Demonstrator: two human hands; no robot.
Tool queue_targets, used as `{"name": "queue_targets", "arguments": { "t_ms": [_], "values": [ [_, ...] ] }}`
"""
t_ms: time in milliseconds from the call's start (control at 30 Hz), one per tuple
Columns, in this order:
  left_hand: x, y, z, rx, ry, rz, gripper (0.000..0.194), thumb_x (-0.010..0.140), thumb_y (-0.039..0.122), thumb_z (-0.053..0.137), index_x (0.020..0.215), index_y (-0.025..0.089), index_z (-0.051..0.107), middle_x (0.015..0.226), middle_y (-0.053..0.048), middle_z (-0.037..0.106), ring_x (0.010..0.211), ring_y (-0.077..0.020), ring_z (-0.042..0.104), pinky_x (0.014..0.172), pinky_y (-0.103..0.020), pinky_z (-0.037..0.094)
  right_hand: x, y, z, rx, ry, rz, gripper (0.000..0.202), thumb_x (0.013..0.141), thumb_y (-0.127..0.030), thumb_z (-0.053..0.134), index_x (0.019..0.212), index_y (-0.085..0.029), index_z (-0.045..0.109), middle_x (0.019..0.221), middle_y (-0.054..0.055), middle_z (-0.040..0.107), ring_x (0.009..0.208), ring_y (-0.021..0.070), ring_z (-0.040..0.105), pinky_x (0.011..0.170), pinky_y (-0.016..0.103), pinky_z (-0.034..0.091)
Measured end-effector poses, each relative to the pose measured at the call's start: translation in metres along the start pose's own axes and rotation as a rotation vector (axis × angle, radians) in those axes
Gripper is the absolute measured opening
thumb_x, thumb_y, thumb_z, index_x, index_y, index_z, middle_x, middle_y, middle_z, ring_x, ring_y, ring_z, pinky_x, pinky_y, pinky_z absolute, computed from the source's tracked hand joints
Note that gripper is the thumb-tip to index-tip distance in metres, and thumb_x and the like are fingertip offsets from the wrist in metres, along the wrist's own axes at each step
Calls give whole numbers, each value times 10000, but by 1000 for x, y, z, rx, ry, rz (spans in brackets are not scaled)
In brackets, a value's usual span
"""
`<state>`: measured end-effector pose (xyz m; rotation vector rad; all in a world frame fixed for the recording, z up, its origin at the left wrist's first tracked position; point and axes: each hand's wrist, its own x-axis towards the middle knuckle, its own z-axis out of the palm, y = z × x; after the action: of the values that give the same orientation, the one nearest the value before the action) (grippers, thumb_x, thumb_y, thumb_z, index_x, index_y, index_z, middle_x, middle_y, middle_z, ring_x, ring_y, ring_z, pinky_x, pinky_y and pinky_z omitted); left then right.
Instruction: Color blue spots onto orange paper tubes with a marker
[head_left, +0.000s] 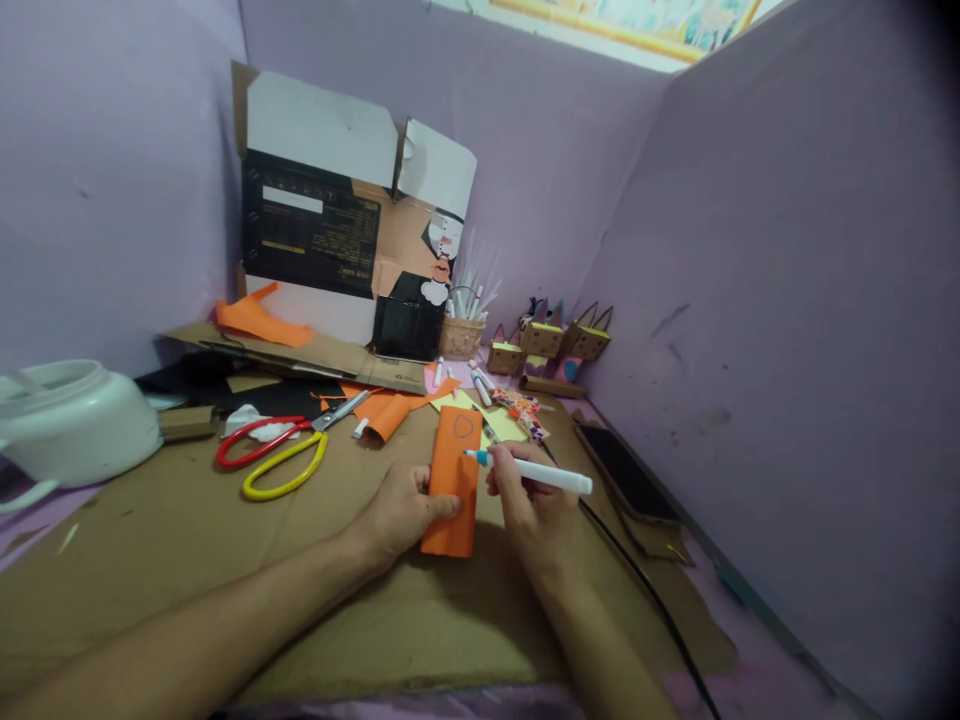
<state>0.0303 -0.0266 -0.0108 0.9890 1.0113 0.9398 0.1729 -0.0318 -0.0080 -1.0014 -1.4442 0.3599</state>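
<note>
An orange paper strip (453,530), which looks folded or wrapped flat, is held upright over the cardboard by my left hand (401,510), the thumb across its front. Near its top a small rounded triangle is drawn in dark line. My right hand (536,510) pinches a white marker (551,474) with a blue tip. That tip is at the middle of the orange piece, below the drawn shape; whether it touches I cannot tell. A white marker cap (361,428) lies to the left, beside a curled orange paper (386,415). Scissors (319,440) with red and yellow handles lie open further left.
A cardboard sheet (315,620) covers the work surface. A white pot (75,430) stands at the left, a phone (626,470) at the right, with a black cable (645,585) nearby. Behind are an opened box (315,220), a basket of markers (461,335) and cardboard figures (544,335).
</note>
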Motion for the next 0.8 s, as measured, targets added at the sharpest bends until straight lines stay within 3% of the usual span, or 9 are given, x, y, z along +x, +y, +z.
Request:
{"name": "queue_targets", "arguments": {
  "t_ms": [500, 800],
  "values": [
    [-2, 2, 3, -3, 8, -5, 278, 406, 252, 822, 601, 123, 672, 566, -4, 660, 561, -145, 554, 549, -235, 417, -4, 6, 4, 64, -68, 47, 193, 869, -334, 559, 822, -171, 651, 591, 0, 622, 491, 119, 563, 452, 225, 445],
    [0, 1, 1, -34, -15, -5, 321, 386, 267, 833, 616, 118, 665, 540, 2, 648, 580, -151, 575, 568, -234, 445, -4, 6, 2, 180, -115, 211, 260, 805, -400, 630, 744, -152, 674, 517, 2, 604, 444, 120, 545, 429, 221, 438]
  ]
}}
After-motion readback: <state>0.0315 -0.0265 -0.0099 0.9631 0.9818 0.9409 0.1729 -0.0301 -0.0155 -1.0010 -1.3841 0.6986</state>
